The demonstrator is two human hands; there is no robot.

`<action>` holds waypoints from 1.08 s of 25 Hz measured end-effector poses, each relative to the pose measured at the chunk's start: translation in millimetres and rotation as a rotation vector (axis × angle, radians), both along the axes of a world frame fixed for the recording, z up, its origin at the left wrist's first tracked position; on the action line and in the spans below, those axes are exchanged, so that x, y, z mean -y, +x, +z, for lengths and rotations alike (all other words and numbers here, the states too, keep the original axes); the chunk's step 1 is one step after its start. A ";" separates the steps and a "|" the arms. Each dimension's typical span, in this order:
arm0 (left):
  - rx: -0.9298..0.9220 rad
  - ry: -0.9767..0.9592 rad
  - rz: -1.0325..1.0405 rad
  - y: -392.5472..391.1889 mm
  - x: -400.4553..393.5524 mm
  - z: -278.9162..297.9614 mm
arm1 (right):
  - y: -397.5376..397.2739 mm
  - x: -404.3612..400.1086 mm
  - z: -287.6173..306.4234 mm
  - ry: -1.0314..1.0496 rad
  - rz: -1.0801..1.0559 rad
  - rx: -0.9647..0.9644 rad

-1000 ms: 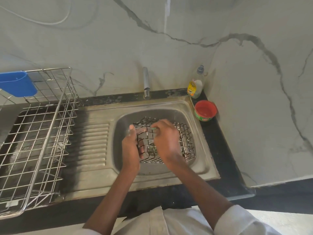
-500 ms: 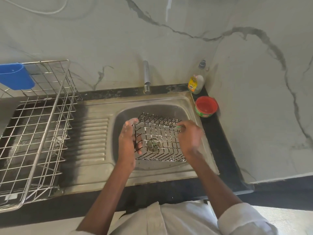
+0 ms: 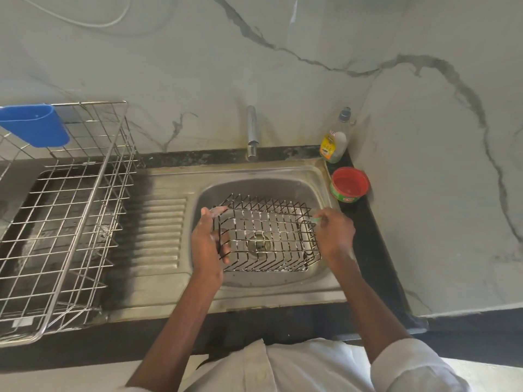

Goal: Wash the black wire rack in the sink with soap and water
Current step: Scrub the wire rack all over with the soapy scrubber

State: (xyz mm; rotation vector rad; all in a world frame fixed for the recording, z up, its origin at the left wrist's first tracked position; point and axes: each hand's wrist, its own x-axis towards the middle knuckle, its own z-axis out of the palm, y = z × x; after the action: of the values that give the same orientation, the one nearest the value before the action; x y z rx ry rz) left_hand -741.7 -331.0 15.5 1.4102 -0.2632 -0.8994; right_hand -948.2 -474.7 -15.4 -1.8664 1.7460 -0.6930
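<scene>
The black wire rack [image 3: 268,236] lies in the steel sink [image 3: 254,188], its open side up, with white soap suds on several wires. My left hand [image 3: 208,244] grips the rack's left end, fingers curled round the rim wire. My right hand [image 3: 335,236] is at the rack's right end and pinches a small green scrub pad [image 3: 318,220] against the wires. The drain shows through the rack's bottom. The tap [image 3: 252,134] stands behind the basin; no water is seen running.
A large steel dish drainer [image 3: 65,222] with a blue plastic cup [image 3: 34,125] hooked on it stands on the left. A dish soap bottle [image 3: 335,140] and a red tub of soap [image 3: 350,183] sit at the sink's back right corner. The ribbed draining board lies between drainer and basin.
My right hand has slid from the rack's middle to its right end. The rack has been turned and now lies flatter and wider in the basin. My left hand stays on the left end.
</scene>
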 end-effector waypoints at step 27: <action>0.047 0.037 0.081 -5.1 14.7 -6.4 | 128.4 -46.9 40.5 -0.231 0.315 0.304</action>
State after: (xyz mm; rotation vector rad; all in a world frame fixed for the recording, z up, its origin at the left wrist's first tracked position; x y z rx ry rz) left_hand -746.8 -345.7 9.1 1.4671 -0.2245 -0.8092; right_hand -819.8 -427.8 25.1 -2.0021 1.1917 -1.0213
